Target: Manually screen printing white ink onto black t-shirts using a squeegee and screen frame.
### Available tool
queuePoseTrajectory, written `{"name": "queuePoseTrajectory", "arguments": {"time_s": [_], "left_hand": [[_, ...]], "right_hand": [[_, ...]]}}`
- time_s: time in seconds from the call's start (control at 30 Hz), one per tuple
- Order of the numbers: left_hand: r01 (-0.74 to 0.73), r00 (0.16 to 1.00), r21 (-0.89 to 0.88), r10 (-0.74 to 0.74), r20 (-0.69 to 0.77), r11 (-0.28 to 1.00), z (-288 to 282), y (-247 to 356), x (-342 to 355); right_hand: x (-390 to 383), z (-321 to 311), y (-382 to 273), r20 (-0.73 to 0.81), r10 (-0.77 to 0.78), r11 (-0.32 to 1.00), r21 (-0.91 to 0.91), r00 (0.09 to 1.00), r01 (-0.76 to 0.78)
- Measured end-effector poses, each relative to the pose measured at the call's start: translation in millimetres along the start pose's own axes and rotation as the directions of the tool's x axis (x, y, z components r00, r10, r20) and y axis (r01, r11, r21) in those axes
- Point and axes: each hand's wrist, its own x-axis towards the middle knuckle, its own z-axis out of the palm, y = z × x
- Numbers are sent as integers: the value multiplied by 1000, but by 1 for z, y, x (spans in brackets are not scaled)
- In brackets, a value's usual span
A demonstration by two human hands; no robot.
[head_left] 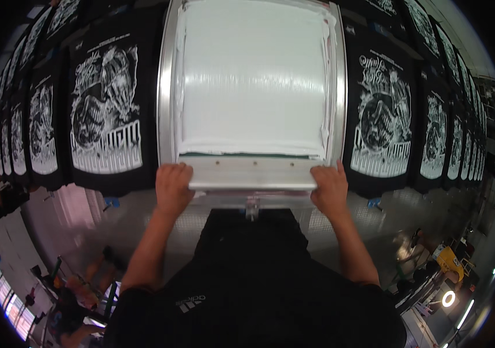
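A silver screen-printing frame (166,87) lies in front of me, its mesh (253,87) coated with white ink. More ink has built up along the inner edges. Across the near end of the frame sits a metal squeegee (253,173) with a long flat handle. My left hand (173,184) is wrapped round its left end, and my right hand (330,184) grips its right end. The squeegee's blade is hidden from view. Below its near side, a metal clamp-like fitting (251,207) shows at the frame's edge.
Black T-shirts with white prints lie in rows on both sides, the closest being a left shirt (106,110) and a right shirt (382,116). Other people are behind me, including a person in a yellow top (448,262) at the lower right. A ring light (448,298) glows nearby.
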Motion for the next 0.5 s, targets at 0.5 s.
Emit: {"name": "queuePoseTrajectory", "arguments": {"time_s": [0.5], "left_hand": [[100, 992, 111, -108, 67, 989, 20, -151, 393]], "right_hand": [[397, -64, 134, -59, -46, 943, -333, 997, 24]]}}
